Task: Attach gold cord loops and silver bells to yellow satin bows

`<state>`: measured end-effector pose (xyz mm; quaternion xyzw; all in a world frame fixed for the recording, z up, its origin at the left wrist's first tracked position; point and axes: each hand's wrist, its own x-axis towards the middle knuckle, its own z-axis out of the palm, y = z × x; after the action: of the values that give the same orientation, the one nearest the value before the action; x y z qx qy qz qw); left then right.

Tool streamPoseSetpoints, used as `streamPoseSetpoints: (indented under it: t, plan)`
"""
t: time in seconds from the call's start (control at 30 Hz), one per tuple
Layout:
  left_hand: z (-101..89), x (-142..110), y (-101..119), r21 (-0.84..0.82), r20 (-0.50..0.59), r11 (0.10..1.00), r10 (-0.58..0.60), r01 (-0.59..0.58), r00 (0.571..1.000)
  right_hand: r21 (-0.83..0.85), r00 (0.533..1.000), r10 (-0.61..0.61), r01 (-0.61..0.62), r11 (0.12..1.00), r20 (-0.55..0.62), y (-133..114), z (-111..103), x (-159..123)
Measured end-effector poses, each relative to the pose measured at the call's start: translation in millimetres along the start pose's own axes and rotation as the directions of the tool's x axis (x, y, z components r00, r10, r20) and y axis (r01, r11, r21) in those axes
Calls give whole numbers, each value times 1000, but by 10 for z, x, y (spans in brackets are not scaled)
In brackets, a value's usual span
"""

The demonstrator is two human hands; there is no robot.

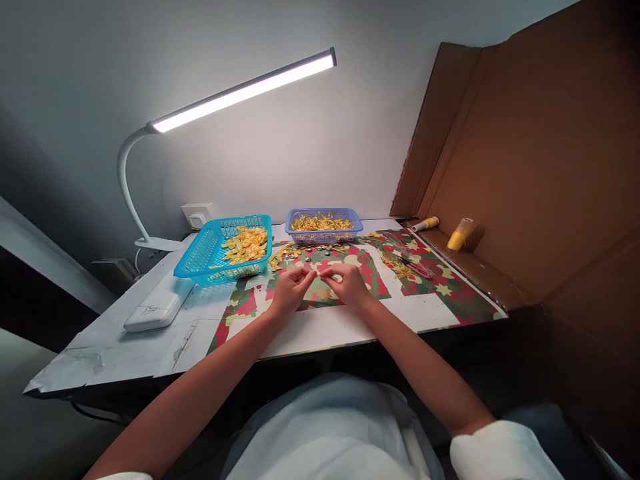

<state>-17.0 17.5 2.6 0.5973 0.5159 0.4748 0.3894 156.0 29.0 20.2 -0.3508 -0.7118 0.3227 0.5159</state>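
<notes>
My left hand (294, 288) and my right hand (346, 283) meet over the patterned mat (375, 273), each with thumb and index finger pinched together. Whatever lies between the fingertips is too small to make out. Just beyond the hands, small silvery pieces (308, 259) and yellow ribbon-like scraps (280, 253) lie on the mat. A blue-purple basket (324, 237) behind them holds thin golden-yellow strips (320, 223). To the left of my hands, a turquoise basket (200, 257) contains a heap of yellow petal-like pieces (247, 244).
A lit desk lamp (245, 90) arches over the table. A white power bank (159, 307) lies at the left. On the right are pink-handled scissors or pliers (419, 268), golden bits (397, 265), two yellow thread spools (460, 235) and a tall cardboard sheet (540, 153).
</notes>
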Motion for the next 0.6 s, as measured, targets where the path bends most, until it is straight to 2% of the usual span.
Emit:
streamPoseSetpoints:
  t: [0.17,0.3,0.6]
  plan:
    - [-13,25,-24,-29,-3,1000,-10,10,1000,-24,998,56,-57,998,-23,23,-52,9]
    - [-19,40,-32,-81,28,996,-43,45,999,27,994,105,-104,994,-10,4,-56,8]
    - [-3,34,12,-160,80,975,-142,154,987,134,992,124,-127,983,31,-37,-31,-27]
